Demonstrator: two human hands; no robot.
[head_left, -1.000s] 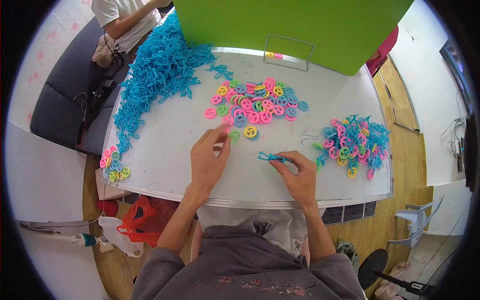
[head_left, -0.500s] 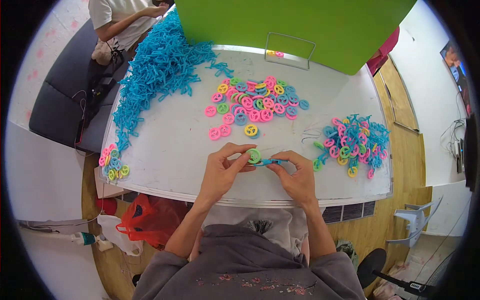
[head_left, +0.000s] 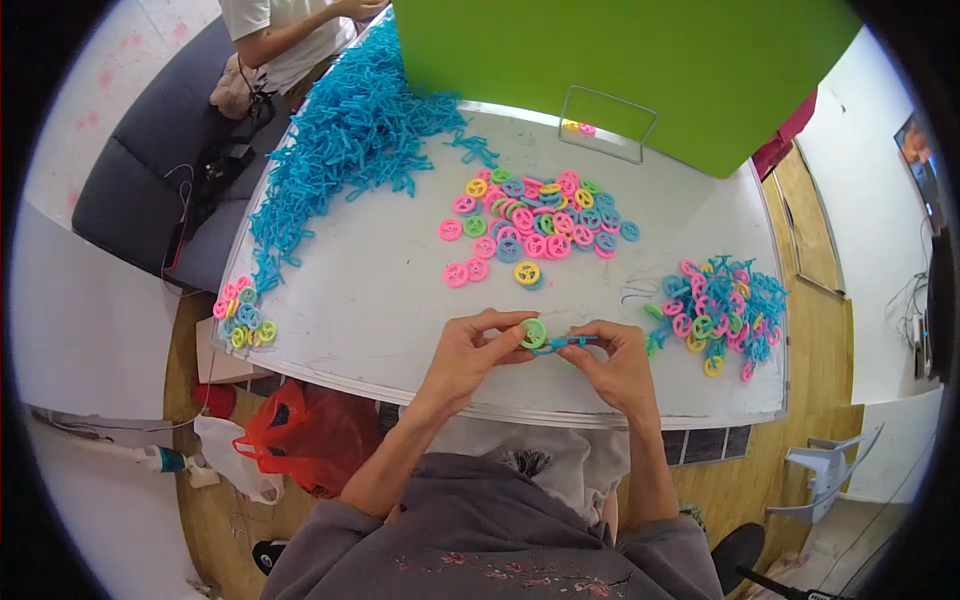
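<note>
Between thumb and fingers, my left hand (head_left: 474, 352) pinches a small green plastic wheel (head_left: 535, 333). My right hand (head_left: 618, 366) is closed on a blue plastic piece (head_left: 572, 342), slim and stick-like. The blue piece's left end meets the lower edge of the wheel; whether the two are joined I cannot tell. Both hands are above the near part of the white table (head_left: 400, 340). Beyond them lies a loose pile of pink, blue, green and yellow wheels (head_left: 535, 222). To the right is a heap of blue pieces with wheels on them (head_left: 722, 310).
A large mound of blue pieces (head_left: 350, 120) covers the far left of the table. Several wheels (head_left: 245, 318) sit at its left corner. A green board (head_left: 620, 70) with a wire frame (head_left: 608, 125) stands at the back. Another person (head_left: 290, 40) is at the far left.
The whole view has shifted, so the table and piles appear farther right and slightly lower. Both hands keep their grips, with wheel and blue piece still end to edge.
</note>
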